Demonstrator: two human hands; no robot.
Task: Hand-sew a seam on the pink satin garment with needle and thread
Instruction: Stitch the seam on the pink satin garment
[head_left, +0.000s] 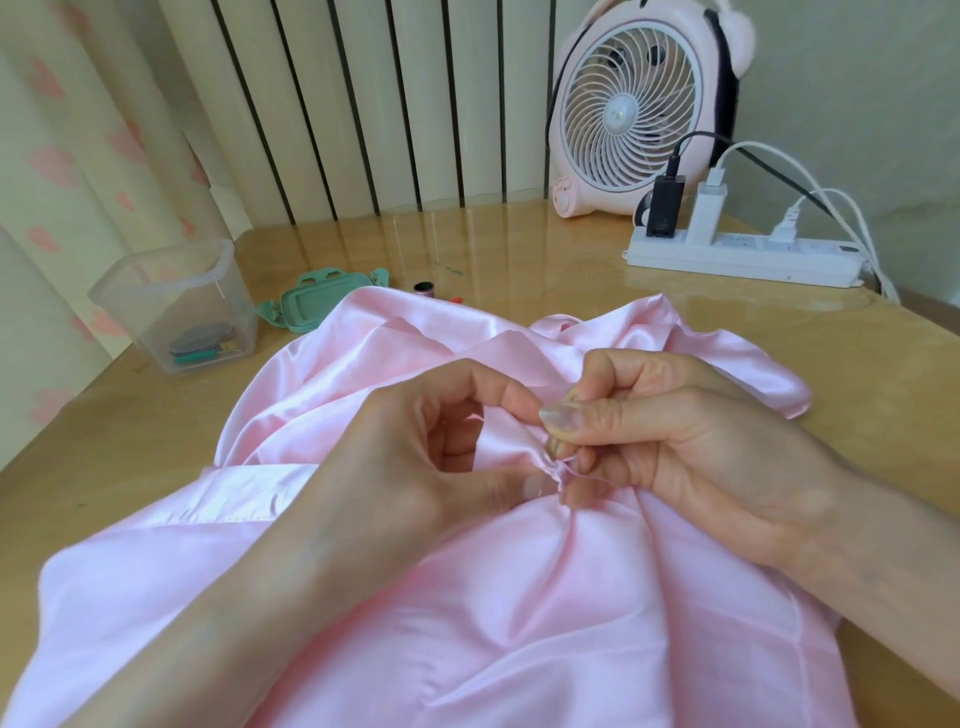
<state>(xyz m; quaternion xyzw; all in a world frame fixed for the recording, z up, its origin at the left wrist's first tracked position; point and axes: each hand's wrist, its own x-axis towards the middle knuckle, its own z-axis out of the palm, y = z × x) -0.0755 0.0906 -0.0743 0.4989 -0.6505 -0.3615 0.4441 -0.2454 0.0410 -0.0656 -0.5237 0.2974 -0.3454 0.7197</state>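
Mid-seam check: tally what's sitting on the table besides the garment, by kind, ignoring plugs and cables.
Clear tub: 1
Teal lid: 1
Thread spool: 1
Small red item, too small to identify: 1
Fan: 1
Power strip: 1
Total: 6

Bright, soft, even light, shadows faint. The glossy table (519, 244) throws back pale streaks of glare near its far edge, and the pink satin garment (467, 613) gleams in patches. Straight lines bow toward the edges, wide-angle distortion, and the bottom of the view goes smeared and soft.
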